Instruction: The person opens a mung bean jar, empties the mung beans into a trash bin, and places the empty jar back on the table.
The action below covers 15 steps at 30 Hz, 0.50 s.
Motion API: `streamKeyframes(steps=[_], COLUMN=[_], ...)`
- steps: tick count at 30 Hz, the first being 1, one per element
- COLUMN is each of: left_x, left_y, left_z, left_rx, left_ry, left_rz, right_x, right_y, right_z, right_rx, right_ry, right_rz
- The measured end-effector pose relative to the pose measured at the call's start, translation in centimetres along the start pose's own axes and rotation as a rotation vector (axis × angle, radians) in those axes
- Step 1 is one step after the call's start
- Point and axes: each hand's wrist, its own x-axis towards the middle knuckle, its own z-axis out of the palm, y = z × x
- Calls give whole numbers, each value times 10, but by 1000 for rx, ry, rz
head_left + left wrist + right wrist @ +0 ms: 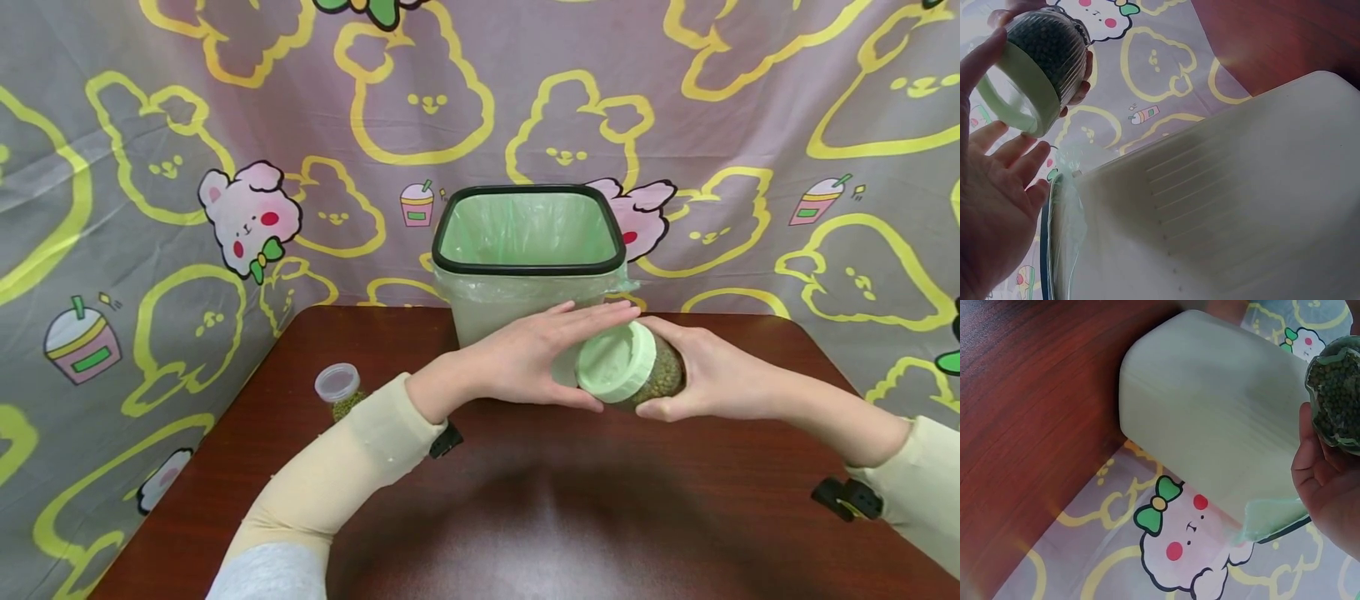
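A ribbed clear jar full of small green beans is held in the air, tilted so that its pale green lid points left. My right hand grips the jar's body from the right, with thumb below and fingers over the top. At the lid side is my left hand, its fingers extended above the lid and its thumb below. In the left wrist view those fingers spread close to the lid's rim; firm contact is unclear. The right wrist view shows the jar's base beside the right palm.
Behind the hands stands a pale bin with a black rim and a green liner bag. A small clear-lidded container of green bits sits on the brown table at left, partly behind the left sleeve. Patterned cloth surrounds the table.
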Motion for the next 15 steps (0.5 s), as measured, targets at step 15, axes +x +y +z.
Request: streamKeyframes(steps=[15], left_x=[0], left_y=[-1], left_z=[5], left_rx=[12], left_ry=[47], left_rz=[38], right_x=[0], right_y=[1], right_z=[-3], right_rx=[16], right_ry=[-42], right_rz=[25])
